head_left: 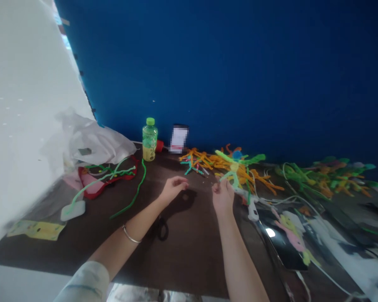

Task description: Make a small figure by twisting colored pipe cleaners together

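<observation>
My left hand (175, 188) is above the dark table, its fingers half curled with a small gap between fingertips and thumb. I see nothing in it. Across from it, my right hand (223, 196) has its fingers folded in, closed at the mint-green lower part of a fuzzy pipe-cleaner figure (234, 167). That figure has a blue head, a yellow middle and lime-green arms, and stands out against a heap of orange pipe-cleaner pieces (208, 159). The exact grip is partly hidden by the fingers. A smaller turquoise and pink pipe-cleaner figure (192, 165) lies at the heap's left end.
A green-capped bottle (149, 140) and a phone (179, 138) stand by the blue partition (227, 75). Leftward lie a green pipe cleaner (138, 191), a red-edged pouch (93, 186) and a plastic bag (103, 142). A black ring (162, 229), cables and a dark tablet (285, 243) lie nearer.
</observation>
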{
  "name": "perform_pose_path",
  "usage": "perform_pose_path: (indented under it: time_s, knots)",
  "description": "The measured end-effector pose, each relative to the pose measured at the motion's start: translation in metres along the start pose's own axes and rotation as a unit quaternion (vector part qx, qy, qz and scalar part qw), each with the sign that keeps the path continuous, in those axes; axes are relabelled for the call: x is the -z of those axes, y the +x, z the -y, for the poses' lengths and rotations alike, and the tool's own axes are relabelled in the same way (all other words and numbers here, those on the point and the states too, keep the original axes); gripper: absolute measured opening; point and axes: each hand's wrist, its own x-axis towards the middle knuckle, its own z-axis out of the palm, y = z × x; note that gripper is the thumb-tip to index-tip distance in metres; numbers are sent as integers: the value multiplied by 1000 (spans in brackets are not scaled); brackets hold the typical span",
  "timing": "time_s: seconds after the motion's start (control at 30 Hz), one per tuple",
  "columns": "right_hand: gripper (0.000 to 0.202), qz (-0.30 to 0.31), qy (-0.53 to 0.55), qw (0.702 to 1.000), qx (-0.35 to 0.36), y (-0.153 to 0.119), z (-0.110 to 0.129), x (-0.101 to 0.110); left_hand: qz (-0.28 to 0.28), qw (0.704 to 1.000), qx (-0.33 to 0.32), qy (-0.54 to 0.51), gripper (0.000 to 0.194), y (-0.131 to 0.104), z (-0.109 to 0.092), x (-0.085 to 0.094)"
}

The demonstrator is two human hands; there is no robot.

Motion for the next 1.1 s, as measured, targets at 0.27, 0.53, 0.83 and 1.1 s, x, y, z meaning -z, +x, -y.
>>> perform_pose_path:
  time_s: [0.27, 0.53, 0.83, 1.1]
  knots:
    - [32, 16, 18, 999, -29, -2, 0, -2, -8, 1000, 2, -7, 17, -2, -4, -1]
    - [31, 50, 54, 995, -68, -2, 3, -1, 0, 1000, 10, -14, 15, -2, -4, -1]
    - [23, 64, 78, 992, -73, -4, 6, 0, 0, 1000, 17, -12, 15, -1, -3, 0]
    - [20, 86, 89, 989, -86, -7, 6, -5, 0, 1000, 12, -10, 13, -1, -4, 1]
